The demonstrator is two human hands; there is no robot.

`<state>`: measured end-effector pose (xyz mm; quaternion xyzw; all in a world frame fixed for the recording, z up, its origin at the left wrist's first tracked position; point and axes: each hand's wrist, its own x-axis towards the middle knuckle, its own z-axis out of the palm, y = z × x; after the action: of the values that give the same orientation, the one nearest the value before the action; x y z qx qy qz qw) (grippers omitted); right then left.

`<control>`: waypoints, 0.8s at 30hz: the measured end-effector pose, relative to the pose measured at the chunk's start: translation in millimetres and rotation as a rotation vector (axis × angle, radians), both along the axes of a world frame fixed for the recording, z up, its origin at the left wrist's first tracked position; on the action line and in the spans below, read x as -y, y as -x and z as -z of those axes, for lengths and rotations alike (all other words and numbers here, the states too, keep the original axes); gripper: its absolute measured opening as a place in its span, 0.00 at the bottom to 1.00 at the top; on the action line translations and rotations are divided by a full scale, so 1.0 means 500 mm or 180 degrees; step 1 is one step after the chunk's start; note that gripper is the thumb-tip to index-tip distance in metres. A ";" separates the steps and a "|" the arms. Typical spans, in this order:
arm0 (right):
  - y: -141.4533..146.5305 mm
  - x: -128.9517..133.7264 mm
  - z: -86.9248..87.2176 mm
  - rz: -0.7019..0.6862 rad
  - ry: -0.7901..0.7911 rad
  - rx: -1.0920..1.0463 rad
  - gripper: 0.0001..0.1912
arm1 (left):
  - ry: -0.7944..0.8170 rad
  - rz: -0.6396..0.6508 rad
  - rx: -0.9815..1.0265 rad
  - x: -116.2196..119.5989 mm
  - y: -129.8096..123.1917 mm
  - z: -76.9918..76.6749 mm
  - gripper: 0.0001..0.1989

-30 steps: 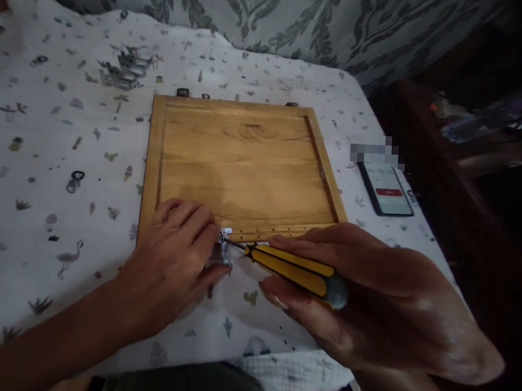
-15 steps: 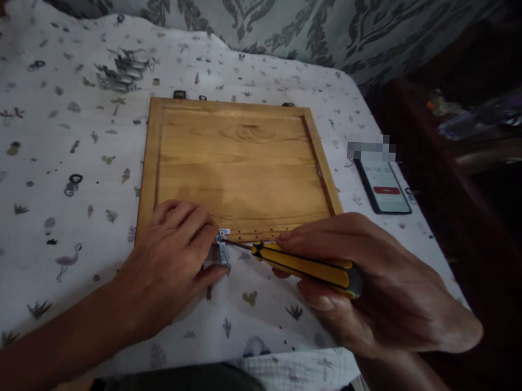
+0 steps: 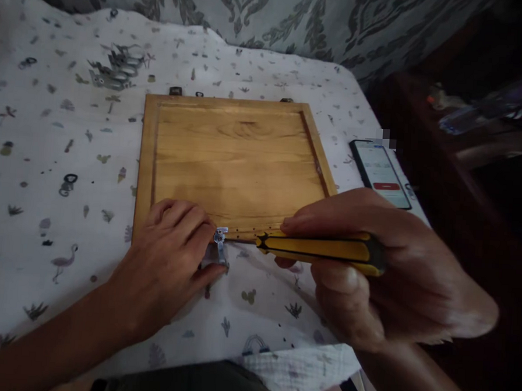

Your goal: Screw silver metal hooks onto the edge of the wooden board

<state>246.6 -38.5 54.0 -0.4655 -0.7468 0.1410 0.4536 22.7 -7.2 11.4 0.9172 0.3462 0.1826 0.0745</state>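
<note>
Far-left cloth: a cluster of grey metal pieces (image 3: 114, 71) is seen on the patterned cloth (image 3: 33, 207), well apart from both hands.
Left hand: and here the left hand (image 3: 165, 254) is laid over the near edge of the framed wooden panel (image 3: 240, 165), fingertips set beside the metal fitting (image 3: 219, 249), thumb by its lower end; whether this grip is closed on it cannot be told.
Metal fitting: spotted right at the panel's near edge, its long axis pointed toward the wearer.
Panel: laid flat, with small dark holes dotted along the near edge, just right of the fitting.
Screwdriver: the yellow-and-black screwdriver (image 3: 323, 251) is held sideways, roughly along that edge, crosswise to the fitting; its thin shaft is aimed left, straight at it! Contact at the tip cannot be made out.
Phone: a lit phone (image 3: 381, 175) is seen lying just beyond the right hand (image 3: 401, 273).
Right hand: this grip is wrapped around the handle; the fitting lies to its left, past the shaft, so the left hand is nearer.
</note>
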 end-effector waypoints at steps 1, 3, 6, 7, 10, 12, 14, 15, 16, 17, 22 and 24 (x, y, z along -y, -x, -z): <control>0.000 0.000 0.002 -0.0012 0.0026 0.0090 0.14 | -0.0004 0.0012 0.0004 0.000 0.000 0.000 0.09; 0.001 0.001 0.004 -0.0033 0.0080 0.0166 0.13 | -0.0015 0.0025 0.0007 0.000 0.000 0.000 0.09; 0.003 0.000 0.006 -0.0079 -0.0048 -0.0077 0.08 | -0.0040 0.0005 0.0003 0.000 -0.001 0.000 0.08; 0.004 -0.001 0.007 -0.0074 -0.0105 -0.0146 0.07 | -0.0042 -0.0002 0.0004 0.000 -0.002 0.000 0.08; 0.010 -0.003 0.010 -0.0005 -0.0217 -0.0219 0.08 | -0.0026 -0.0008 0.0005 0.000 -0.002 0.000 0.08; 0.015 -0.004 0.011 -0.0005 -0.0238 -0.0219 0.07 | -0.0027 -0.0017 -0.0026 0.001 -0.002 0.001 0.08; 0.019 -0.005 0.009 -0.0022 -0.0252 -0.0254 0.07 | -0.0015 -0.0038 -0.0064 0.001 -0.001 0.001 0.07; 0.020 -0.006 0.007 -0.0030 -0.0239 -0.0249 0.07 | -0.0001 -0.0047 -0.0066 0.002 -0.001 0.001 0.07; 0.021 -0.007 0.004 -0.0024 -0.0212 -0.0234 0.07 | 0.0020 -0.0052 -0.0065 0.002 -0.001 0.001 0.07; 0.021 -0.008 0.002 -0.0022 -0.0158 -0.0204 0.07 | 0.0039 -0.0050 -0.0062 0.002 -0.001 0.001 0.07; 0.020 -0.014 0.004 -0.0142 -0.0067 -0.0106 0.07 | 0.0071 -0.0026 -0.0030 0.002 -0.001 0.000 0.09; 0.020 -0.017 0.009 -0.0206 -0.0226 -0.0140 0.07 | 0.0067 -0.0018 -0.0018 0.002 0.000 0.000 0.09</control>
<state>236.5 -30.1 49.7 -0.4215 -0.7558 0.1392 0.4814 22.9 -8.3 11.5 0.9159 0.3508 0.1766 0.0827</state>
